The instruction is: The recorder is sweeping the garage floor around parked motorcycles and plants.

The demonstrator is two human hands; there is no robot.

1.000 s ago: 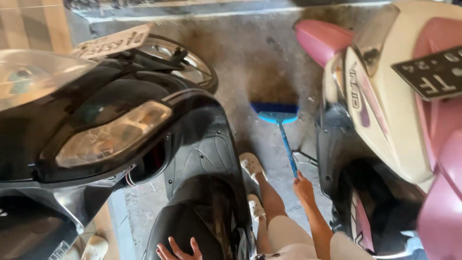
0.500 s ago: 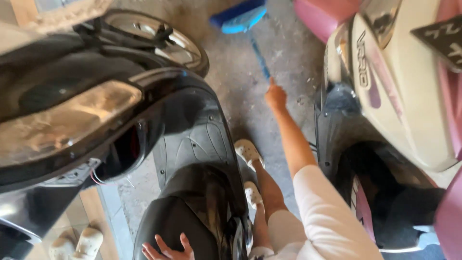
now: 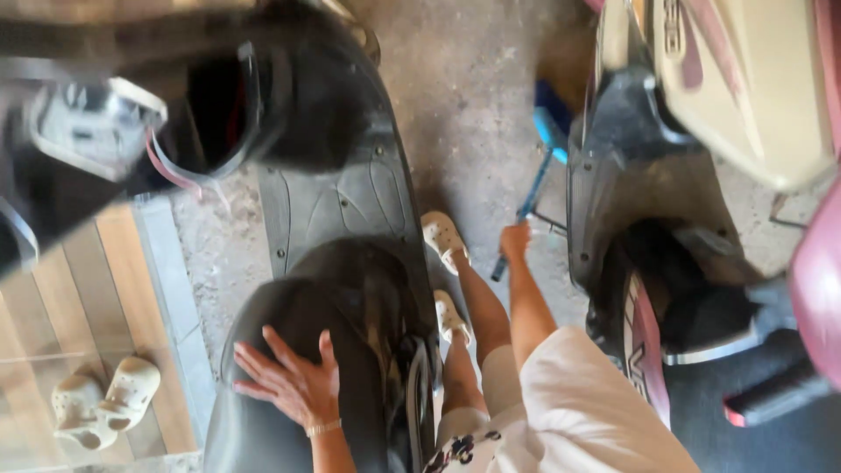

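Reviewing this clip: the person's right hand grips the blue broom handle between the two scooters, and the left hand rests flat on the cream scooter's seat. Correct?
Not quite. The head view shows the left hand flat on the black scooter's seat, not the cream scooter's. The rest holds: the right hand grips the blue broom handle between the two scooters.

The broom [image 3: 536, 171] has a blue handle and a lighter blue head. The left scooter [image 3: 337, 219] is black; the right scooter [image 3: 745, 88] is cream with pink panels (its footwell dark grey). The clogs [image 3: 444, 241] are white. The sleeve [image 3: 587, 412] is white, the floor [image 3: 473, 96] mottled grey.
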